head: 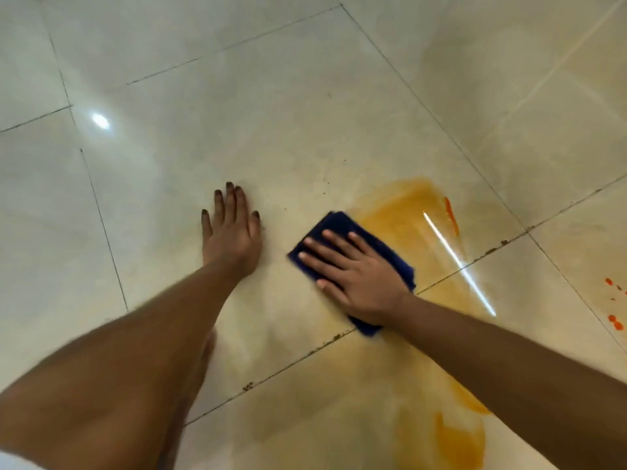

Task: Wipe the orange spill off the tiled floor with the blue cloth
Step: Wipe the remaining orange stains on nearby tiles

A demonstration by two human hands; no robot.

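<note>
right hand (359,276) flat on the blue cloth (342,228), fingers straight and slightly spread, palm pressing it to the tiled floor (271,113); no curl, no pinch; grip is just an open palm; cloth looks folded into a pad, edges showing past the fingertips and below the wrist; orange spill (400,212) starts just beyond the cloth's far edge, thin smear running on under the forearm and nearer the camera to a denser patch (458,439); red-orange streak (451,215) on the far side of the smear, few drops (614,322) well off to the right; left hand (234,232) flat on bare tile, well left of the cloth, fingers straight and close together; fingertips look dark, possibly just shadow.
</note>
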